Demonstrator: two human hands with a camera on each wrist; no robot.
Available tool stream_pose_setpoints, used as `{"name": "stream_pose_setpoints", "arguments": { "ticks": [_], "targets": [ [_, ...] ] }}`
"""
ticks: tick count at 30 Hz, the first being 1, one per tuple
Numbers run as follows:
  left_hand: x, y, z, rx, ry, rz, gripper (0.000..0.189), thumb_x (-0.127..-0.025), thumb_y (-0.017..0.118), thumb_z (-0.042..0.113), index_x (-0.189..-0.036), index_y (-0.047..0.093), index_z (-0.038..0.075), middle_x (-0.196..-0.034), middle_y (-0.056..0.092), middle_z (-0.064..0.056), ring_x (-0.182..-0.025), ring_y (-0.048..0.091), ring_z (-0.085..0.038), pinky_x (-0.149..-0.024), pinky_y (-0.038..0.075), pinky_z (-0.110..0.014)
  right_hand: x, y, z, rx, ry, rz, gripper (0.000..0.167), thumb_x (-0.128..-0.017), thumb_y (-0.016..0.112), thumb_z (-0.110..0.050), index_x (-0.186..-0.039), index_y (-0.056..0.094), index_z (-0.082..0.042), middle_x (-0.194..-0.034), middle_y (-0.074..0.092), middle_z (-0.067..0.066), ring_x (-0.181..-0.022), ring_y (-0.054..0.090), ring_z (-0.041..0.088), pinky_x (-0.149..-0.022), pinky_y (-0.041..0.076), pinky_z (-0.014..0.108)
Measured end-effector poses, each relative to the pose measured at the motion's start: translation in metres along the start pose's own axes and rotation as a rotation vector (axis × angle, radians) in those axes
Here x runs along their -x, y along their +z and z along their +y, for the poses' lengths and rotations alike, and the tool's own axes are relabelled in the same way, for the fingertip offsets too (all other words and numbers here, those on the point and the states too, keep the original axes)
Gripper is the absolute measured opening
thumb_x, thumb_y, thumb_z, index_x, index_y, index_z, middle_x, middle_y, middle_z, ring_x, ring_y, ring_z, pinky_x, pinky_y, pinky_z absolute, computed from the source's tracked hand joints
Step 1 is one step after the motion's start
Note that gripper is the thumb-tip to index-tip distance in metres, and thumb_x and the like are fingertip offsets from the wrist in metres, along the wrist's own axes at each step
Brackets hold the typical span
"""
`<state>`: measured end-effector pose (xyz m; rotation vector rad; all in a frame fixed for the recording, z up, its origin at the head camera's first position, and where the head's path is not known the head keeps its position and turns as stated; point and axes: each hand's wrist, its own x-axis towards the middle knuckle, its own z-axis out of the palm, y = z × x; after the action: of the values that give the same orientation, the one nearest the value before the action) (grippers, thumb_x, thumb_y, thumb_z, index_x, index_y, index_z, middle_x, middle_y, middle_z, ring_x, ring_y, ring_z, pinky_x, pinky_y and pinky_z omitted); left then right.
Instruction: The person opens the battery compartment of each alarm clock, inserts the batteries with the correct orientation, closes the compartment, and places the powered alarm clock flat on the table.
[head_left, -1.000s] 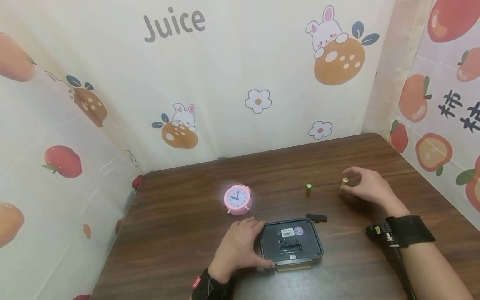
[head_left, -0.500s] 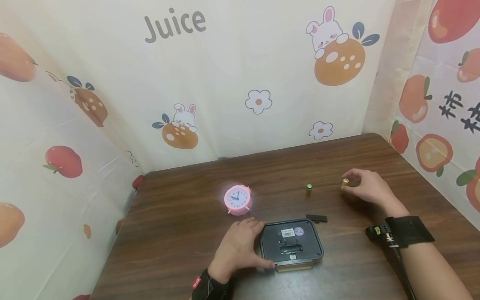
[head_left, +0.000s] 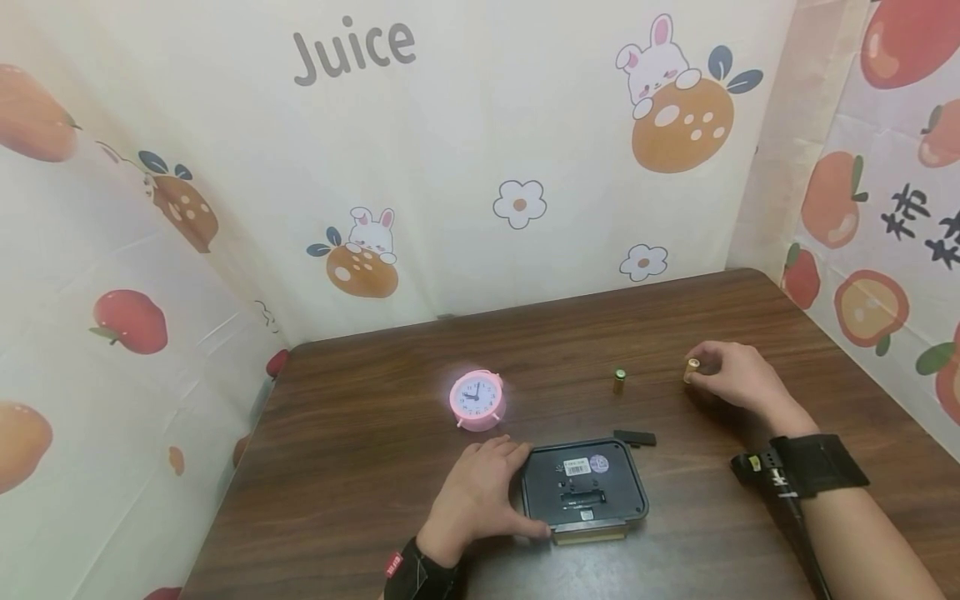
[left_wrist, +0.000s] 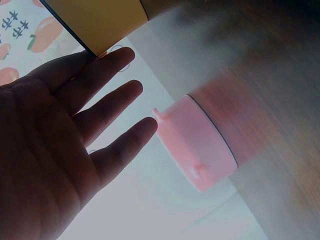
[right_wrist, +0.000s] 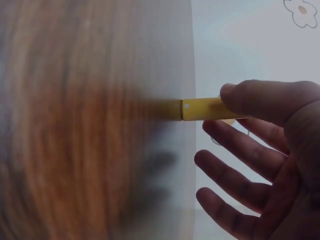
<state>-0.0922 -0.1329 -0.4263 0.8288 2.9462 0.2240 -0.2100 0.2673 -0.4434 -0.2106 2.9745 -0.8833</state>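
Mark [right_wrist: 187, 106] on battery [right_wrist: 204, 109]: right wrist only

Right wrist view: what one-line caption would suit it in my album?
The right hand pinches a yellow battery at a wooden table.

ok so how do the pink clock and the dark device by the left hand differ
The pink clock is round, while the dark device is rectangular with rounded corners. The dark device is clearly wider than the pink clock. The pink clock shows its pale dial, whereas the dark device shows a panel with stickers and a slot. Both are on the brown table.
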Motion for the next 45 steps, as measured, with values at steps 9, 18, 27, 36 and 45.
{"name": "stream_pose_setpoints", "arguments": {
  "ticks": [9,18,27,36,45],
  "targets": [
    [-0.001,0.001,0.000,0.008,-0.001,0.001,0.097,-0.059,0.071,0.076,-0.135,0.054,0.018,-0.133,0.060,0.001,-0.129,0.050,-0.021,-0.104,0.042,-0.043,0.000,0.001,-0.002,0.002,-0.003,0.014,0.020,-0.084,0.070,-0.021,-0.099,0.069,-0.007,-0.092,0.072,0.012,-0.077,0.063,0.019,-0.062,0.044,0.029],
    [0.000,0.000,0.000,0.004,-0.009,-0.006,0.099,-0.059,0.071,0.077,-0.136,0.054,0.017,-0.134,0.060,0.000,-0.130,0.050,-0.021,-0.105,0.042,-0.043,-0.001,0.000,-0.002,0.010,-0.014,0.037,0.022,-0.086,0.069,-0.021,-0.102,0.068,-0.007,-0.094,0.071,0.015,-0.082,0.065,0.025,-0.064,0.047,0.034],
    [0.001,-0.001,0.001,0.011,-0.015,-0.017,0.099,-0.059,0.071,0.077,-0.136,0.054,0.017,-0.135,0.059,0.000,-0.131,0.049,-0.021,-0.106,0.041,-0.044,0.001,-0.001,-0.004,-0.004,-0.031,0.115,0.023,-0.086,0.066,-0.016,-0.107,0.065,-0.005,-0.093,0.071,0.018,-0.086,0.066,0.034,-0.065,0.050,0.041],
    [-0.001,-0.003,0.001,0.023,-0.024,-0.033,0.099,-0.060,0.071,0.076,-0.138,0.053,0.017,-0.136,0.058,-0.002,-0.132,0.048,-0.022,-0.107,0.040,-0.045,0.003,-0.006,-0.013,-0.045,-0.017,0.175,0.025,-0.083,0.070,-0.017,-0.102,0.057,-0.007,-0.092,0.070,0.016,-0.084,0.063,0.031,-0.064,0.042,0.032],
    [-0.001,-0.003,0.001,0.043,-0.038,-0.043,0.099,-0.060,0.071,0.076,-0.138,0.053,0.017,-0.136,0.058,-0.001,-0.132,0.048,-0.022,-0.106,0.041,-0.046,0.007,-0.011,-0.030,-0.067,-0.049,0.201,0.024,-0.085,0.070,-0.017,-0.102,0.056,-0.007,-0.096,0.069,0.018,-0.092,0.064,0.036,-0.071,0.047,0.043]
  ]
}}
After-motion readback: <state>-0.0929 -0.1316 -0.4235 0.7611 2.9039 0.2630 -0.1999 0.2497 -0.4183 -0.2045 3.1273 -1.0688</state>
